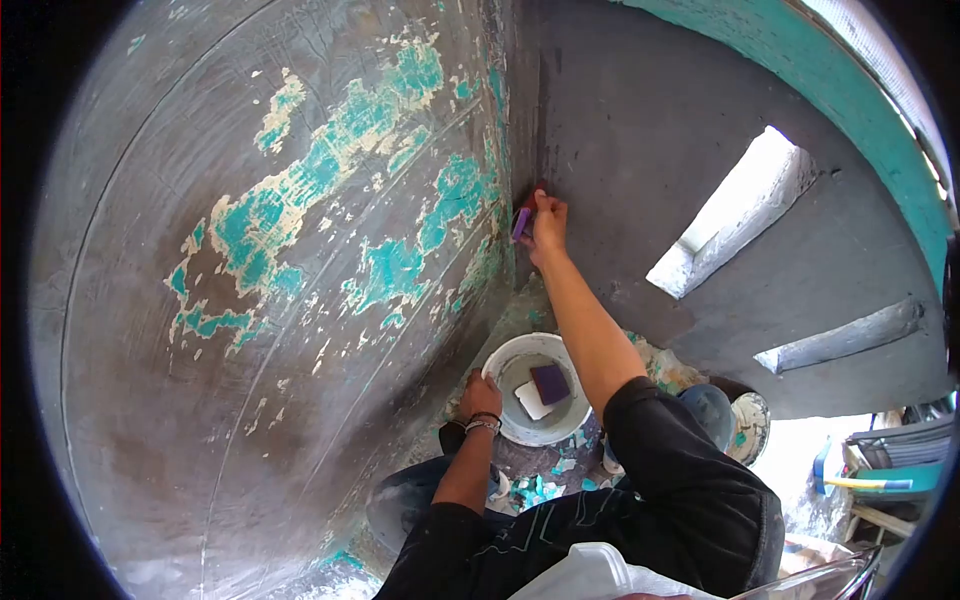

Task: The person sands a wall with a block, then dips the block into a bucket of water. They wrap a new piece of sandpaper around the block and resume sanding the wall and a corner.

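My right hand (pixel 548 228) is stretched up into the corner where two walls meet. Its fingers are closed around a purple and dark-red sanding sponge (pixel 522 222), pressed against or very near the grey wall (pixel 620 150). Lower down, my left hand (pixel 480 398), with bracelets at the wrist, grips the left rim of a white bucket (pixel 500 425). In the bucket are a dark purple block (pixel 550 383) that looks like another sponge and a white piece (pixel 532 402).
The left wall (pixel 150 250) has turquoise and cream patches (pixel 290 200) showing through grey. Two slots (pixel 735 215) cut through the right wall. More buckets (pixel 708 415) stand right of my arm. Turquoise flakes (pixel 535 492) litter the floor. A yellow-handled brush (pixel 860 484) lies at far right.
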Available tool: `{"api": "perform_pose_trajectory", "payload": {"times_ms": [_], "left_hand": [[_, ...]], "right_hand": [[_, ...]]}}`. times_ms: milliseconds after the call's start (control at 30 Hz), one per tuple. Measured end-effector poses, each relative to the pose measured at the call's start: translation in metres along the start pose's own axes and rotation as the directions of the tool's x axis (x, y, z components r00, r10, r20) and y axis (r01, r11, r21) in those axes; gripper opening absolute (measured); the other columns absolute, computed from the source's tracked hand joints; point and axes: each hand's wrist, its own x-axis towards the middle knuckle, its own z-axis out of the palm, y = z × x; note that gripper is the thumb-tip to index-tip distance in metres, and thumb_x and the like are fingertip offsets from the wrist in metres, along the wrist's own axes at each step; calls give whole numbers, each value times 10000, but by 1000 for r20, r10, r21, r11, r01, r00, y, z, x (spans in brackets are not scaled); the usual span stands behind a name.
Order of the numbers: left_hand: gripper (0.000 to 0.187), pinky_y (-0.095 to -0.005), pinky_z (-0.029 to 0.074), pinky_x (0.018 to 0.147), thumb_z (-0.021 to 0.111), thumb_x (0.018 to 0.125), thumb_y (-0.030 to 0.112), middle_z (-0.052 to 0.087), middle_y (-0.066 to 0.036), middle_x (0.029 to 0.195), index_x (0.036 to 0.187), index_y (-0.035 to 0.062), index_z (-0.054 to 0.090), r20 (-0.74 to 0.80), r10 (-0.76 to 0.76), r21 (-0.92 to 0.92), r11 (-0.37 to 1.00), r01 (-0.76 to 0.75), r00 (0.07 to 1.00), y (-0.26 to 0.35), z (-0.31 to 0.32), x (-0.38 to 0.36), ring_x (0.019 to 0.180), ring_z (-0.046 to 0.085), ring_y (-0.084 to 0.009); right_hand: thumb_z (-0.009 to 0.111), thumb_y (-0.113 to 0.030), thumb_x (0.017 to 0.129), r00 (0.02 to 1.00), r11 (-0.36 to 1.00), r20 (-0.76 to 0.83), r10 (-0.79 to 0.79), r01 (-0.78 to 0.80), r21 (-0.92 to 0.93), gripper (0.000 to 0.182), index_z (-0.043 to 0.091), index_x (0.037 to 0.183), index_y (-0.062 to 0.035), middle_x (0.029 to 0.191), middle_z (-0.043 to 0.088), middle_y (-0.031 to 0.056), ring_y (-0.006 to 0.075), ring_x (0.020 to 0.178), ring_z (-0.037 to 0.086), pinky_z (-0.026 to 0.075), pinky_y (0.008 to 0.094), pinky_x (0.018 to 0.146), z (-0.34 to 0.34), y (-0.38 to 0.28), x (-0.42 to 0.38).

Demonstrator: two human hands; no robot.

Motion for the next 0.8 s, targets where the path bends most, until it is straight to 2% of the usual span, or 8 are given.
{"api": "perform_pose_trajectory", "payload": {"times_ms": [100, 233, 300, 433, 500, 600, 733, 800], "left_hand": [[258, -471, 502, 712, 507, 882, 248, 622, -200, 972, 1036, 42, 527, -20, 18, -6, 1000, -18, 1000, -3, 2, 1, 868, 618, -375], [279, -467, 500, 726, 505, 883, 244, 616, -214, 986, 1071, 38, 524, 26, -6, -37, 999, 7, 1000, -1, -1, 2, 894, 611, -372], [290, -466, 496, 738, 503, 885, 245, 614, -214, 996, 1086, 37, 522, 17, 15, -56, 998, -14, 1000, -6, 7, 4, 910, 606, -372], [309, -463, 486, 772, 491, 891, 250, 610, -214, 1017, 1111, 33, 517, 21, 11, -77, 997, -10, 1000, -8, 7, 4, 947, 594, -373], [313, -465, 485, 773, 487, 893, 253, 609, -213, 1024, 1111, 30, 517, 43, -10, -74, 997, 13, 999, -4, 2, 3, 946, 594, -374], [318, -469, 484, 774, 483, 896, 259, 608, -213, 1036, 1112, 28, 519, 63, -29, -60, 998, 33, 998, -6, 5, 6, 945, 594, -377], [325, -473, 483, 773, 484, 895, 264, 608, -218, 1045, 1118, 30, 523, 74, -16, -70, 997, 21, 997, -3, 0, 5, 940, 595, -383], [333, -471, 483, 778, 481, 896, 264, 608, -219, 1046, 1126, 27, 523, 78, -24, -58, 998, 28, 997, -1, -4, 3, 943, 594, -384]], "right_hand": [[568, -455, 855, 992, 965, 56, -112, 122, -230, 424, 457, 1107, -132, 1067, 514, 52, 186, 856, 534, 470, 360, 637, 3, 5, 6], [577, -379, 851, 973, 974, 199, -116, 151, -171, 522, 402, 1272, -123, 1250, 454, 100, 250, 1086, 494, 471, 372, 793, -21, 17, 0], [604, -178, 801, 785, 786, 476, -396, 558, -266, 716, 243, 1413, -93, 1396, 343, 144, 293, 1281, 348, 399, 362, 954, -33, 38, 3], [577, -10, 728, 709, 652, 536, -458, 678, -340, 843, 137, 1445, -68, 1443, 279, 176, 313, 1331, 286, 329, 373, 1030, -35, 43, -8], [572, 61, 703, 557, 248, 529, -640, 802, -543, 858, 155, 1440, -74, 1416, 314, 186, 338, 1294, 339, 339, 377, 1026, -29, 46, -3], [595, -52, 752, 647, 119, 536, -543, 691, -713, 812, 159, 1436, -66, 1406, 315, 194, 360, 1235, 381, 399, 407, 963, -34, 40, -5], [580, -140, 779, 636, 97, 487, -599, 661, -744, 725, 235, 1412, -60, 1344, 392, 184, 343, 1139, 471, 442, 430, 890, -36, 27, -12], [554, -235, 786, 770, 147, 386, -509, 519, -842, 532, 438, 1269, -45, 1186, 522, 194, 349, 995, 566, 478, 461, 788, -31, 9, -21]]}}
